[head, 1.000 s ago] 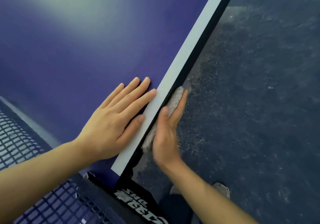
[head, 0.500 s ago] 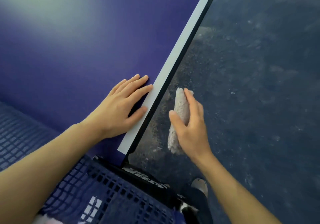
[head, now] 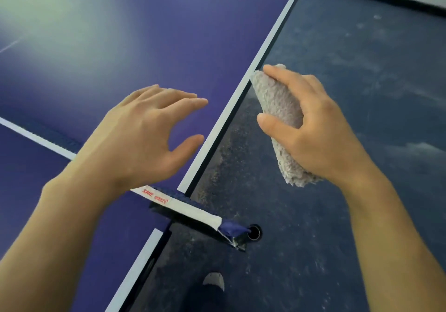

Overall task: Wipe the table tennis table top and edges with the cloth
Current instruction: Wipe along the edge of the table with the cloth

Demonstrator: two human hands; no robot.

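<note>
Fingers (head: 284,75) of the right hand (head: 321,138) curl around a fluffy grey cloth (head: 280,101), with the thumb on the other side, so they pinch it in a folded roll. One end of the cloth pokes out past the fingertips and sits just beside the white edge (head: 241,94) of the blue bench (head: 120,34); I cannot tell if it touches. The other end hangs out below the palm, over the dark floor (head: 362,70). To the left of those fingers, the left hand (head: 144,138) is over the bench top, close to the edge. Its fingers (head: 183,101) are straight and a little spread, and they hold nothing. Below the left hand, the net (head: 183,205) with its white band runs off the side of the bench to a post (head: 253,232). Near the bottom, a shoe (head: 213,280) stands on the dusty floor.
</note>
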